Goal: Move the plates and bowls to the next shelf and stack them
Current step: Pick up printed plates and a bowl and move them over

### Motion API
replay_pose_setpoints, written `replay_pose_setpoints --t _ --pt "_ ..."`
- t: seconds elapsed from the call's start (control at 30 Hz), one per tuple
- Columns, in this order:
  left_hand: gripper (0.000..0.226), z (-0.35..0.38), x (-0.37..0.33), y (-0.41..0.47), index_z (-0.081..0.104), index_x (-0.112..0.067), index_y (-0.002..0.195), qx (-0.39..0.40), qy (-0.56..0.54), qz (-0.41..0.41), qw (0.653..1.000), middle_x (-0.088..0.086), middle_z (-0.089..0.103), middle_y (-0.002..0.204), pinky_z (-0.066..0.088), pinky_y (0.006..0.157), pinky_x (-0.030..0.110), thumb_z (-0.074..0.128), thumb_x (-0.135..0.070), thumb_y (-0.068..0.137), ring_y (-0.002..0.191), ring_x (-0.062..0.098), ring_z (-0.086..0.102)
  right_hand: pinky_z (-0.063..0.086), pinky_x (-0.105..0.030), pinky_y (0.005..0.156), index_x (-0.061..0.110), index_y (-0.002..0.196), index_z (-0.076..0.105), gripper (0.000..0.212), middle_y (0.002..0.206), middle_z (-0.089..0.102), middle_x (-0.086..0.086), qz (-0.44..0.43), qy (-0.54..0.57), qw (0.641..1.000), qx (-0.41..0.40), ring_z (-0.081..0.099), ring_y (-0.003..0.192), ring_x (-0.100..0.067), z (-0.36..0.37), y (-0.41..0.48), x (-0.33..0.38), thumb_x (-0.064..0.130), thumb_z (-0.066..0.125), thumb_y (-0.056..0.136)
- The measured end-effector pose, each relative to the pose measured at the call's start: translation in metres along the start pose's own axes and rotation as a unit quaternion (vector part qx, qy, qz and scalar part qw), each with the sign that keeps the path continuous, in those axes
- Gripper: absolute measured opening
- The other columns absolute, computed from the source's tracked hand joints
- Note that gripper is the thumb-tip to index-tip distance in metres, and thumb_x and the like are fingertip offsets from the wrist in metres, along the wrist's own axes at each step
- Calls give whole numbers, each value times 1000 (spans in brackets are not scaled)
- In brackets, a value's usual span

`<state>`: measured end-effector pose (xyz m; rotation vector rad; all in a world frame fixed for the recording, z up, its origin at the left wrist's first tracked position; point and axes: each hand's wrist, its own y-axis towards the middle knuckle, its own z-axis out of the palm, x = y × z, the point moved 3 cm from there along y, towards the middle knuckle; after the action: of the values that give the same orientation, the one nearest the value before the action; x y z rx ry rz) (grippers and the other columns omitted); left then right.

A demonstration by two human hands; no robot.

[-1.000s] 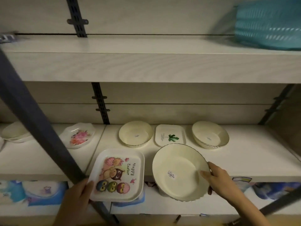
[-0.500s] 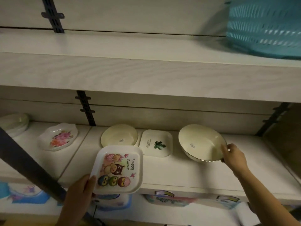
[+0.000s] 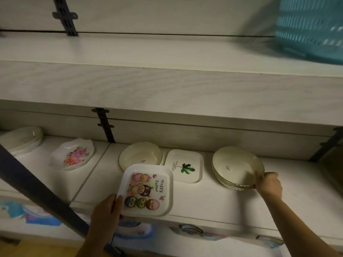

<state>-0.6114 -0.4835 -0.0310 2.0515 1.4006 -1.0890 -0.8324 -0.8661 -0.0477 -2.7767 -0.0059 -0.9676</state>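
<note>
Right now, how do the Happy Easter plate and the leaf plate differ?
Print: the Happy Easter plate carries colourful owls across its face; the leaf plate has one small green leaf. State: the left hand holds the Happy Easter plate by a corner; the leaf plate lies untouched on the shelf. Both are white, square, round-cornered.

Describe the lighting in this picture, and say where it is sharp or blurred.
Head view: dim, yellowish light; the teal slotted plastic basket at top right is motion-blurred; the right hand gripping the cream round bowl is slightly smeared; the lettering on the white square owl-print plate held by the left hand reads sharply.
</note>
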Motion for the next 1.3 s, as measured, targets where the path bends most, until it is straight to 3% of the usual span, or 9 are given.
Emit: replay_pose_setpoints --t 0.13,0.33,0.47,0.6,0.67,0.73,0.9,1.0,1.3 --pt "26 7 1 2 51 -16 67 5 6 2 1000 8 64 72 57 63 35 48 -17 93 69 21 64 43 -49 90 -8 114 42 51 117 56 -34 16 -5 1000 -6 52 110 -49 -1 -2 -3 37 52 91" --pt "21 26 -9 11 48 -18 74 10 21 14 1000 -3 59 68 48 48 16 46 -21 95 60 7 60 40 -48 93 -1 127 39 51 122 56 -30 12 71 997 -32 50 114 -46 -17 -18 0 39 43 95" --pt "13 54 -26 31 46 -11 92 45 22 25 998 -4 57 73 45 46 17 42 -23 96 60 8 61 44 -43 83 5 131 37 44 105 64 -29 -62 108 992 -3 57 93 -40 -32 -44 4 32 42 96" --pt "19 84 -48 55 39 -21 78 43 9 44 998 -5 56 73 44 41 16 40 -23 97 59 5 58 40 -33 61 8 127 41 39 69 62 -9 -112 98 988 37 55 66 -23 -39 -76 3 32 43 96" --pt "20 100 -57 69 38 -18 78 34 13 50 998 -2 55 71 50 45 21 40 -22 97 60 11 59 39 -30 56 11 123 43 33 61 58 -5 -123 91 986 60 54 62 -19 -39 -89 1 29 44 96" --pt "17 114 -66 82 42 -11 83 17 40 66 997 6 58 73 56 55 36 40 -21 97 67 22 64 39 -29 56 15 119 44 25 55 55 -5 -131 87 985 77 52 57 -20 -39 -99 -1 26 45 96" --pt "27 137 -72 104 52 4 103 -3 155 80 985 25 66 95 48 65 40 41 -20 96 87 40 64 41 -28 60 23 114 45 19 53 54 -1 -140 79 983 94 52 57 -18 -37 -112 -8 25 47 95" --pt "27 141 -69 112 52 3 104 -5 190 73 979 26 67 98 50 70 42 41 -20 96 89 39 64 38 -29 55 23 111 47 17 50 51 0 -150 74 980 103 47 50 -16 -36 -117 -12 24 47 95" --pt "32 143 -60 109 49 2 107 1 186 40 982 22 68 96 49 60 33 50 -26 93 86 33 67 40 -27 56 26 108 48 13 50 51 -2 -159 64 977 129 48 52 -14 -26 -120 -11 27 46 95"
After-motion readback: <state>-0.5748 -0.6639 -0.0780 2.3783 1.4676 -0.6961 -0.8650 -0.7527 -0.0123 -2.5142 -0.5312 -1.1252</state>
